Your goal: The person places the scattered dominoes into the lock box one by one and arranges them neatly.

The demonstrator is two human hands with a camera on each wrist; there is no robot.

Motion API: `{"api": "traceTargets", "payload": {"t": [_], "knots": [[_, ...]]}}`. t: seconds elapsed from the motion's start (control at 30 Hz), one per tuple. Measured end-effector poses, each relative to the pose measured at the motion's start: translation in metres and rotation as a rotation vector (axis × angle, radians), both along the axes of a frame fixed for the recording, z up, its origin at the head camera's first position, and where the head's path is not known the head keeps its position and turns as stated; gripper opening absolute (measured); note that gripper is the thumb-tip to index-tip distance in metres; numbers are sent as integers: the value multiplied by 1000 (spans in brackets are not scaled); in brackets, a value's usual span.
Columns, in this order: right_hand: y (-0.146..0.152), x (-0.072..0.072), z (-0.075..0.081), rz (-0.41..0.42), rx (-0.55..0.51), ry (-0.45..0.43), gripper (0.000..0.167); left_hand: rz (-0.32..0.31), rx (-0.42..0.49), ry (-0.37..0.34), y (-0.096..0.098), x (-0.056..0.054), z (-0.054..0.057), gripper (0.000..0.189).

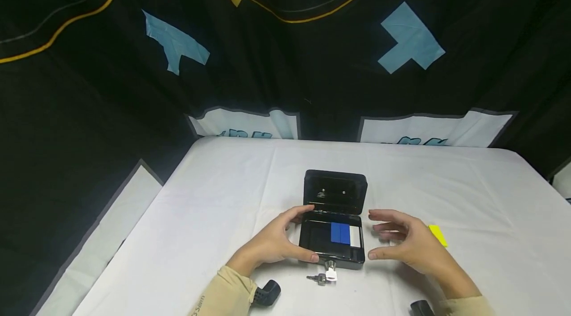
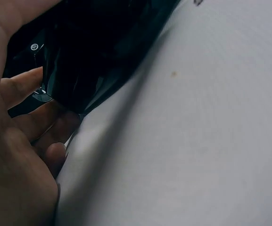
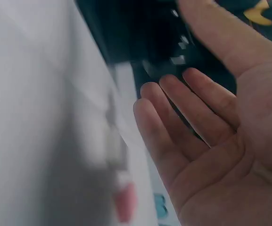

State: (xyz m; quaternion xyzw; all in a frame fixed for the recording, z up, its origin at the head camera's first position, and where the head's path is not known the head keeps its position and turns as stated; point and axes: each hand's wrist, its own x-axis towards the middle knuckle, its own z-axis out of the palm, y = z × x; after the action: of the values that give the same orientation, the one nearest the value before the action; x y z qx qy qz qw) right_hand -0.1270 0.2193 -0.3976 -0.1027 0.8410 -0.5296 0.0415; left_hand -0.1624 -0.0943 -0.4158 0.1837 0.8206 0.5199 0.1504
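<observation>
A small black metal cash box [image 1: 308,237] stands on the white table with its lid [image 1: 335,192] raised at the back. Inside, on the right, lie blue rectangular pieces [image 1: 340,233] beside a white one [image 1: 354,237]. Small keys [image 1: 318,279] hang at the box's front. My left hand [image 1: 276,239] holds the box's left side, thumb along the front corner and fingers round the rear one; its fingers [image 2: 46,122] meet the dark box wall in the left wrist view. My right hand [image 1: 412,241] is just right of the box, apart from it, fingers extended and nothing held.
A yellow slip [image 1: 438,235] lies on the white-covered table [image 1: 482,197], just beyond my right hand. Black cloth [image 1: 285,68] with blue tape hangs behind the table. A blurred pink thing [image 3: 125,202] shows in the right wrist view.
</observation>
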Motion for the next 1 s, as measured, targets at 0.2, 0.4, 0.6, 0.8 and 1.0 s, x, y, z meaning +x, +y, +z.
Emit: {"api": "traceTargets", "payload": {"t": [0.2, 0.4, 0.6, 0.8, 1.0], "knots": [[23, 0, 4, -108, 232, 8, 78, 7, 2, -6, 0, 0, -3, 99], [33, -1, 0, -140, 408, 24, 78, 6, 15, -4, 0, 1, -5, 98], [31, -4, -6, -159, 489, 38, 77, 14, -16, 1, -2, 3, -4, 98], [27, -4, -10, -128, 589, 106, 66, 13, -23, 6, -4, 4, -2, 97], [29, -2, -7, -139, 589, 149, 56, 10, -22, 9, -1, 2, -1, 97]]}}
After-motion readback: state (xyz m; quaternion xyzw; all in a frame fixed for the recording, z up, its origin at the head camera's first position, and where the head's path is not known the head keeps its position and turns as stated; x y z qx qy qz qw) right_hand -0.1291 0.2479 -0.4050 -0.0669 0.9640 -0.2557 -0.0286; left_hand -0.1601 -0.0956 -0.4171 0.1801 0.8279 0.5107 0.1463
